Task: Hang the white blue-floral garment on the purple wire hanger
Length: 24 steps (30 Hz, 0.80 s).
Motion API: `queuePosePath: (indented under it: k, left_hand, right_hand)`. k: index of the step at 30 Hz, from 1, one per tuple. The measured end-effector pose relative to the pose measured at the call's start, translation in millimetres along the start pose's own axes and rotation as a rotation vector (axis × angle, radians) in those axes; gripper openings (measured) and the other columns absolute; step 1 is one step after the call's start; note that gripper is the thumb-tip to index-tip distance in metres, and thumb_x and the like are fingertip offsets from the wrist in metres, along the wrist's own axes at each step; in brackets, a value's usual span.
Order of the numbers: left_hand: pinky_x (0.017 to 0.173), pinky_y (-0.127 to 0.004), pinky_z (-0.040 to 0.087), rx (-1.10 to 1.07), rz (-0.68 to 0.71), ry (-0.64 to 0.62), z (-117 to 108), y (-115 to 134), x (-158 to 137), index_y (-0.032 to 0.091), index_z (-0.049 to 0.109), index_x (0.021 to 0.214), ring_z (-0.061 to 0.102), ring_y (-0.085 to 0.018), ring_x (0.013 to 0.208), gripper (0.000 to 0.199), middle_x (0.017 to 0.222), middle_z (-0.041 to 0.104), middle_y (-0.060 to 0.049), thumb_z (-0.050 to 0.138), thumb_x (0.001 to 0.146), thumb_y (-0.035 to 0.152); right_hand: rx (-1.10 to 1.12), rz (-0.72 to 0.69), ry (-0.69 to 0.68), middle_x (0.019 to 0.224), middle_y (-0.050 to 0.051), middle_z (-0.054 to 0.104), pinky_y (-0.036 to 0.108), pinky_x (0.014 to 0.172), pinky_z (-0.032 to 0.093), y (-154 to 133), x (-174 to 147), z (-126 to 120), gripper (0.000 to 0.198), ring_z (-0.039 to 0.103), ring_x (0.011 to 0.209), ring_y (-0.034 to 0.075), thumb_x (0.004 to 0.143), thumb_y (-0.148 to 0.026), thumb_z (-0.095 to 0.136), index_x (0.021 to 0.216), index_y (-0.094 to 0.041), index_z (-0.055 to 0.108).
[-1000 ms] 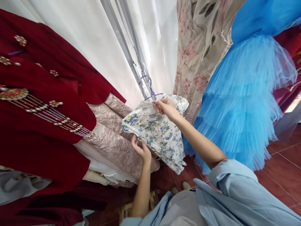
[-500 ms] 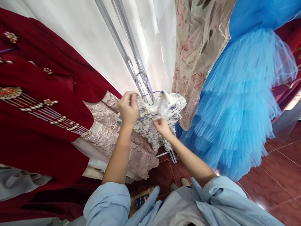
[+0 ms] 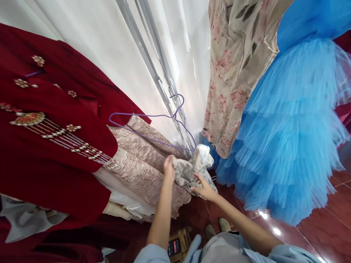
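Head | purple hanger [image 3: 174, 116] hanging mostly bare | left hand [image 3: 169, 168] gripping floral garment [image 3: 184, 171] below | right hand [image 3: 205, 189] touching it, grip unclear | detachment unconfirmed

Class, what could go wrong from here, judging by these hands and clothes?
The right hand looks loosely spread at the bunched floral garment, so the garment might slip toward the red floor. It also sits close by the purple hanger, where the fabric might snag.

Floral garment [image 3: 185, 171]: matt cloth; floor tiles [image 3: 318, 208]: glossy (rack [image 3: 144, 47]: metal).
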<state>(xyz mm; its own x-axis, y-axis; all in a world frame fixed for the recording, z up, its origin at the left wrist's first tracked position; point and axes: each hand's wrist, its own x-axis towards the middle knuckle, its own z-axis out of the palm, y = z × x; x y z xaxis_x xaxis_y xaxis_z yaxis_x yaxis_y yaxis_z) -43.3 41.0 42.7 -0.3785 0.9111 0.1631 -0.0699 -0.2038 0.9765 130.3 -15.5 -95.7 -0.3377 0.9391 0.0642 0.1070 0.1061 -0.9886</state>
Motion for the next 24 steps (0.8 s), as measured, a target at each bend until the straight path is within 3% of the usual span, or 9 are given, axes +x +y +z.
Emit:
queuePosePath:
  k: [2,5,9,11,13,15,17,21,24]
  left_hand:
    - [0.079,-0.032,0.049,0.207,0.092,-0.215,16.7,-17.1,-26.2,0.017,0.066,0.076,0.061,-0.02,0.078,0.032,0.077,0.064,-0.006,0.074,0.078,0.048]
    - [0.094,-0.035,0.046,0.383,0.178,-0.408,22.0,-26.3,-50.3,0.02,0.068,0.093,0.06,-0.021,0.096,0.03,0.094,0.066,-0.007,0.062,0.091,0.049]
    - [0.094,-0.036,0.05,0.074,-0.108,-0.588,21.5,-39.0,-78.1,0.021,0.058,0.124,0.064,-0.023,0.103,0.058,0.111,0.068,-0.009,0.068,0.084,0.063]
    - [0.098,-0.037,0.049,0.05,-0.255,-0.71,25.0,-48.4,-95.2,0.018,0.062,0.123,0.063,-0.026,0.108,0.065,0.115,0.069,-0.011,0.079,0.075,0.06]
    - [0.094,-0.036,0.05,0.089,-0.337,-0.718,26.6,-54.2,-108.4,0.014,0.069,0.109,0.065,-0.026,0.101,0.058,0.108,0.072,-0.012,0.081,0.073,0.059]
    - [0.087,-0.034,0.051,0.142,-0.31,-0.657,21.9,-51.7,-113.0,0.012,0.071,0.1,0.064,-0.024,0.092,0.052,0.099,0.072,-0.01,0.075,0.078,0.06]
    - [0.08,-0.029,0.049,0.269,-0.201,-0.6,9.8,-40.1,-109.4,0.013,0.071,0.096,0.062,-0.021,0.085,0.043,0.092,0.071,-0.007,0.07,0.083,0.054]
    - [0.069,-0.024,0.042,0.633,-0.068,-0.602,-27.5,-4.0,-93.7,0.014,0.069,0.082,0.055,-0.016,0.073,0.023,0.075,0.064,-0.001,0.065,0.086,0.036]
    - [0.066,-0.025,0.041,0.694,0.001,-0.531,-52.6,22.6,-84.3,0.016,0.071,0.079,0.054,-0.016,0.069,0.017,0.072,0.064,0.0,0.063,0.085,0.029]
  right_hand:
    - [-0.027,-0.12,-0.045,0.114,0.011,0.067,0.04,0.091,0.05,-30.4,15.3,-11.1,0.055,0.062,0.103,0.026,0.073,-0.041,0.076,0.121,-0.018,0.06]
    - [-0.038,-0.151,-0.185,0.084,0.004,0.065,0.032,0.076,0.049,-79.3,28.8,-44.6,0.022,0.057,0.079,0.019,0.089,-0.037,0.056,0.089,-0.016,0.062]
    - [0.028,-0.199,-0.354,0.078,0.0,0.06,0.024,0.065,0.042,-141.3,25.7,-98.1,0.024,0.05,0.07,0.014,0.096,-0.034,0.05,0.089,-0.015,0.062]
    - [0.007,-0.23,-0.411,0.076,-0.001,0.057,0.023,0.062,0.04,-168.4,19.8,-119.7,0.025,0.049,0.067,0.012,0.097,-0.035,0.051,0.088,-0.014,0.062]
    - [-0.059,-0.274,-0.421,0.071,-0.002,0.054,0.022,0.059,0.038,-189.0,14.0,-138.5,0.029,0.046,0.064,0.011,0.097,-0.037,0.052,0.084,-0.014,0.062]
    - [-0.133,-0.33,-0.338,0.068,-0.002,0.054,0.021,0.056,0.037,-201.1,9.1,-157.0,0.03,0.045,0.061,0.01,0.097,-0.039,0.055,0.084,-0.013,0.065]
    - [-0.161,-0.374,-0.173,0.067,-0.001,0.058,0.021,0.054,0.037,-205.2,5.2,-176.2,0.03,0.048,0.059,0.01,0.095,-0.04,0.058,0.086,-0.013,0.069]
    - [-0.049,-0.367,0.225,0.074,0.003,0.068,0.022,0.054,0.044,-201.2,1.5,-211.1,0.031,0.059,0.062,0.014,0.087,-0.045,0.069,0.086,-0.015,0.074]
    - [0.063,-0.333,0.484,0.074,0.003,0.07,0.022,0.052,0.044,-196.7,2.8,-229.1,0.029,0.059,0.06,0.014,0.08,-0.045,0.076,0.086,-0.017,0.075]
